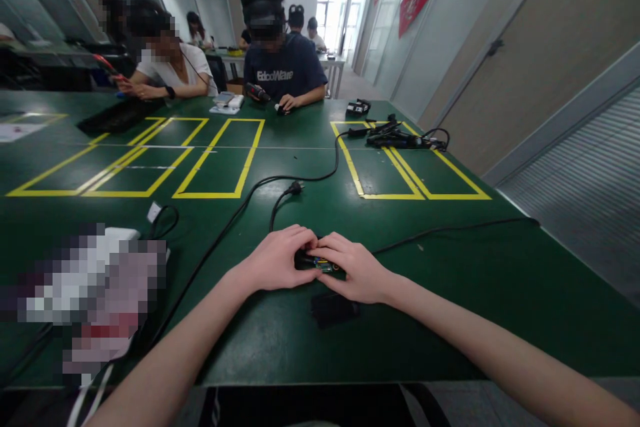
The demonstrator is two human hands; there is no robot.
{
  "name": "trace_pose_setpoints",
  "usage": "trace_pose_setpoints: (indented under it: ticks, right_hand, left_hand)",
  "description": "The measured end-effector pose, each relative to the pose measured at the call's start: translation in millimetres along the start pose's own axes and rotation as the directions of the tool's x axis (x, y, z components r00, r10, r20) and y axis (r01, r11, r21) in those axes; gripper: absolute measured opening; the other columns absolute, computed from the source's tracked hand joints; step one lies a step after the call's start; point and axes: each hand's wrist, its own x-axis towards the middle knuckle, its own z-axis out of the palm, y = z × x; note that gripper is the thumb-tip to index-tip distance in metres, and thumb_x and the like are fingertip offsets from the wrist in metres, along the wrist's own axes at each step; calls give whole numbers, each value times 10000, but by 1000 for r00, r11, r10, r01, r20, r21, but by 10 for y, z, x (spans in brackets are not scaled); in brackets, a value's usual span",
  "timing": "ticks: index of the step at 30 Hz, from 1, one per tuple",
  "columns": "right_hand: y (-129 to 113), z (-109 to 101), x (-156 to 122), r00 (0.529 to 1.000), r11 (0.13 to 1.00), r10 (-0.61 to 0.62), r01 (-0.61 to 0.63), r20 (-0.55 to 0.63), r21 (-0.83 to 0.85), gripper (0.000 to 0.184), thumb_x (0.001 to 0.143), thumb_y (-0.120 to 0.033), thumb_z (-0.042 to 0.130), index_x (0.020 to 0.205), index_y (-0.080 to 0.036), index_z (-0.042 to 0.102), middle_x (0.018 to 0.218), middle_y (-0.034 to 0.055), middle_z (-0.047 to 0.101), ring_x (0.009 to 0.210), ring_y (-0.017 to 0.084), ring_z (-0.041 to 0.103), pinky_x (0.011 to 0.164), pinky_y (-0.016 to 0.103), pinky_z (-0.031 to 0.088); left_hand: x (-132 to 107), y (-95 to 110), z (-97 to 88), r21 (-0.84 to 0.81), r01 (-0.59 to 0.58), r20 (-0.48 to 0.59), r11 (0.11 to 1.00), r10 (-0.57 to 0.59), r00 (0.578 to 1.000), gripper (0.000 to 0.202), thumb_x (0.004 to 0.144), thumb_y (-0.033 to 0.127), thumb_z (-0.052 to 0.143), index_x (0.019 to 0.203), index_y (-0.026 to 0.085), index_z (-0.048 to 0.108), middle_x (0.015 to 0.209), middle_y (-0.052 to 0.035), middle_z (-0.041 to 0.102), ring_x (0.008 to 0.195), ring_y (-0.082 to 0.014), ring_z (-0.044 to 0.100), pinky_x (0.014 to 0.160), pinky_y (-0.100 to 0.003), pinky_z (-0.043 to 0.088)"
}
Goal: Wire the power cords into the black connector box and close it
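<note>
Hands meet at the near middle of the green-topped work table [450, 293]. Left hand [277, 259] curls over one end of a small black device with a coloured circuit board showing [316, 262]; fingers closed on it. Right hand [353, 270] clamps the other end, thumb and fingertips pinching the exposed board. Device sits low between both palms, at or just above the surface. Flat black rectangular cover piece [334, 308] lies just nearer than the grip, apart from it. Black power cable with plug [294, 187] runs beyond the grip. Judgement: step in hand is working the device's casing; next move calls for steady, even finger pressure.
</note>
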Motion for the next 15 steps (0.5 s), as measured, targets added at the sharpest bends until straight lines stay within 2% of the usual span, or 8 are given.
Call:
trace_pose_setpoints:
  ticks: [3,8,9,12,15]
  right_hand:
    - [35,-107,-35,999,1000,-10,11,-50,18,385,895,-192,678,1276,-202,629,1220,131,684,1119,269,629,940,429,573]
    - [162,-325,-137,988,999,-32,37,-150,35,74,918,-207,693,988,-199,671,1048,108,691,965,236,650,832,385,561]
    - [195,-353,-155,988,997,-53,61,-146,54,22,931,-209,693,930,-199,674,1013,96,692,928,218,657,807,361,556]
    - [273,-386,-193,993,986,-81,93,-86,138,123,972,-218,679,852,-190,690,908,65,702,822,173,674,727,293,536]
    - [292,-376,-202,1000,977,-27,26,-2,214,177,1002,-265,661,857,-182,717,849,51,711,759,157,681,688,269,528]
  left_hand:
    - [-3,-15,19,-20,15,2,1000,-15,1000,207,798,185,733,966,220,618,916,7,645,822,-175,633,727,-279,495]
    - [1,-17,34,34,-4,51,999,3,999,92,866,197,702,852,216,613,859,2,650,831,-183,620,699,-279,472]
    - [2,-14,32,38,-5,58,999,3,998,92,870,199,698,845,215,610,858,1,648,825,-181,616,688,-277,463]
    - [4,4,22,36,5,74,999,-8,997,109,862,197,695,830,213,592,856,1,642,816,-180,609,671,-273,446]
    - [5,25,13,30,25,84,999,-28,996,151,848,187,688,789,213,552,847,1,638,830,-188,612,683,-280,451]
